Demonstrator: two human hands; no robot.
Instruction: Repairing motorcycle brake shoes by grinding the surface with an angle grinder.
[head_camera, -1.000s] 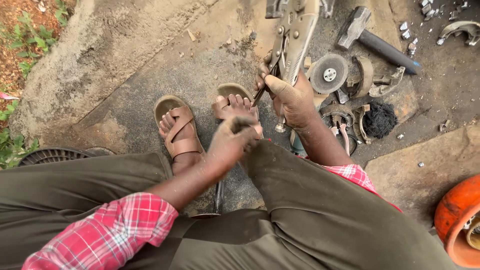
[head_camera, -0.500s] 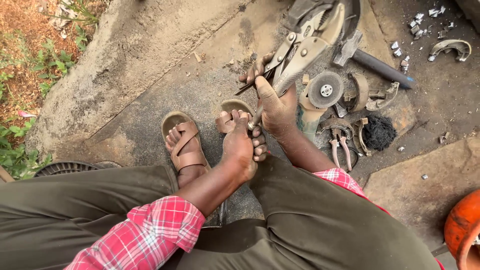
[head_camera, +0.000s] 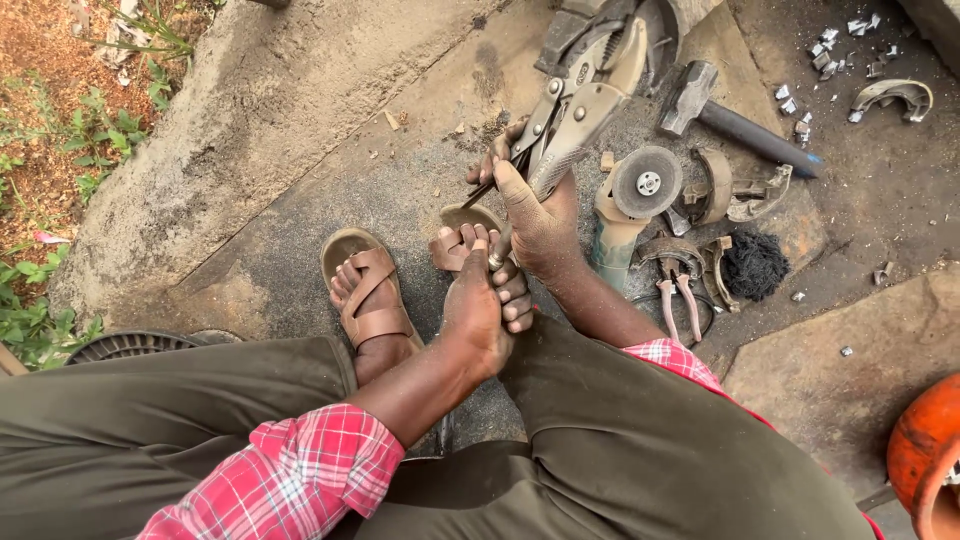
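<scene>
Rough concrete floor (head_camera: 300, 150): right hand (head_camera: 540, 215) grips locking pliers (head_camera: 585, 95) clamped on a thin strip, left hand (head_camera: 480, 305) pinching its near end above sandalled toes (head_camera: 465, 245); a slip could gash them.

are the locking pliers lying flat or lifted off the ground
Lifted: the right hand grips the locking pliers by the handles, jaws pointing away above the ground.

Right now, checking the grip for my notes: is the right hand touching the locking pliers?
Touching. The head view shows the right hand wrapped around the handles of the locking pliers, with no gap between the fingers and the metal.
</scene>
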